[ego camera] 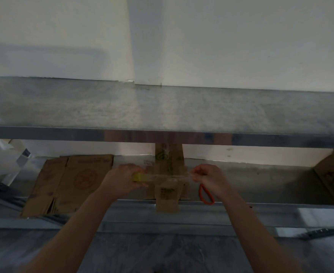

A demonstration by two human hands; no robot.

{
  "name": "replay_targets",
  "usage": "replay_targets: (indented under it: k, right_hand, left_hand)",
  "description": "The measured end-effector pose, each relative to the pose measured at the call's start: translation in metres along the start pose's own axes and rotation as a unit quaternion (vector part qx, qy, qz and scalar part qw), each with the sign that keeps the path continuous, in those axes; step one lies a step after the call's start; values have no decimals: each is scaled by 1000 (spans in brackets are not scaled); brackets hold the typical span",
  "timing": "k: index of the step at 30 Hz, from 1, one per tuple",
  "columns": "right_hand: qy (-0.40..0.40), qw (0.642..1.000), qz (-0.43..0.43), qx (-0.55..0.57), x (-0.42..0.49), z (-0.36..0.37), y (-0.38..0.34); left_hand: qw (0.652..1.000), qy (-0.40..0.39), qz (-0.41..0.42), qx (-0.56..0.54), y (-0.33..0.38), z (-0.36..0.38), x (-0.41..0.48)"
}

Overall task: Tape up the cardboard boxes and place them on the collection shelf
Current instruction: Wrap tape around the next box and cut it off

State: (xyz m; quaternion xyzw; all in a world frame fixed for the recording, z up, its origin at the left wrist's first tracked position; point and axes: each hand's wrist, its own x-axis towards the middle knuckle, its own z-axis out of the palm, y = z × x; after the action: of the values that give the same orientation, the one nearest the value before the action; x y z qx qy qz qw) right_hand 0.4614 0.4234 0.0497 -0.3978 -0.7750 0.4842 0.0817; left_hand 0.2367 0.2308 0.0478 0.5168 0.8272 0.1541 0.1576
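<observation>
A small brown cardboard box (168,164) with green print stands on the lower metal shelf (251,174), its front flap hanging over the shelf edge. My left hand (122,179) grips a yellowish roll of clear tape (138,176). My right hand (205,177) pinches the free end of the tape. The clear strip (170,177) is stretched between both hands, across the front of the box. An orange scissors handle (206,196) hangs below my right hand.
Flattened cardboard boxes (69,184) lie on the lower shelf at left. Another cardboard box (333,178) stands at the right edge. A white plastic container (2,160) sits far left. The upper shelf (162,109) spans the view against a white wall.
</observation>
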Motion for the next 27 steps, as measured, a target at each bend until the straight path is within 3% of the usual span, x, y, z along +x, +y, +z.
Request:
replay_targets:
  k: [6,13,19,23,27]
  right_hand:
    - [4,992,27,127,8,23,17]
    - [41,955,51,288,0,49,19]
    - [144,967,7,211,-21,71,13]
    - [119,959,-106,233,-39,68,14]
    - [82,981,-153,89,-30,65,9]
  left_hand:
    - [998,-42,-5,-38,8,10,11]
    - [996,-75,-14,-53,18,13,7]
    - [996,-61,-11,-69,21,17,1]
    - [996,-60,-6,-61,25,7,-1]
    - [998,-47,4,-51,27,1,-5]
